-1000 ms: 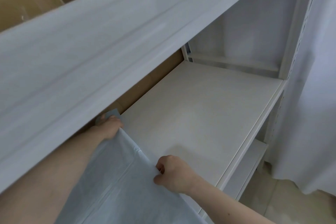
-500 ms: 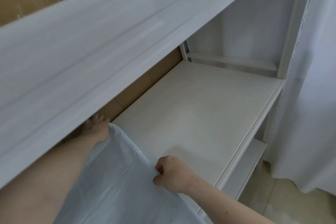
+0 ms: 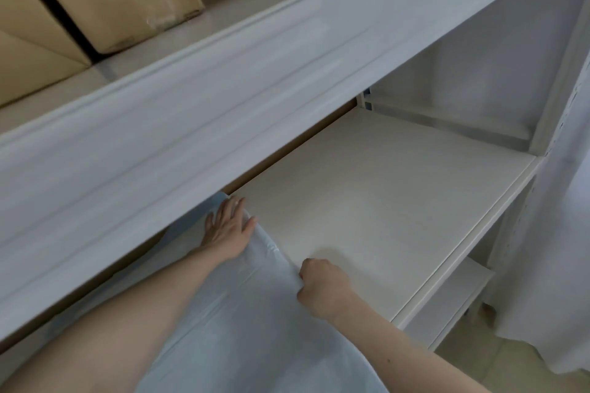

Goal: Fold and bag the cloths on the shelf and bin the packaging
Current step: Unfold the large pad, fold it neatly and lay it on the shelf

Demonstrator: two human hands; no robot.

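A pale blue cloth [image 3: 242, 313] lies spread over the left part of the white shelf board [image 3: 383, 201], reaching toward the back under the upper shelf. My left hand [image 3: 228, 226] lies flat on the cloth's far right corner with its fingers straight. My right hand [image 3: 322, 290] is a fist at the cloth's right edge and pinches that edge near the shelf's front. The cloth's near end runs out of the frame below.
The upper shelf's thick white front beam [image 3: 255, 105] crosses the view above my arms. Cardboard boxes [image 3: 105, 0] stand on the upper shelf. A white curtain [image 3: 562, 249] hangs at the right beside the rack's upright. A lower shelf [image 3: 453, 306] shows below.
My left hand has gone from gripping the cloth's far corner to lying flat on it with straight fingers. The view has tilted up, showing the boxes. My right hand stays put.
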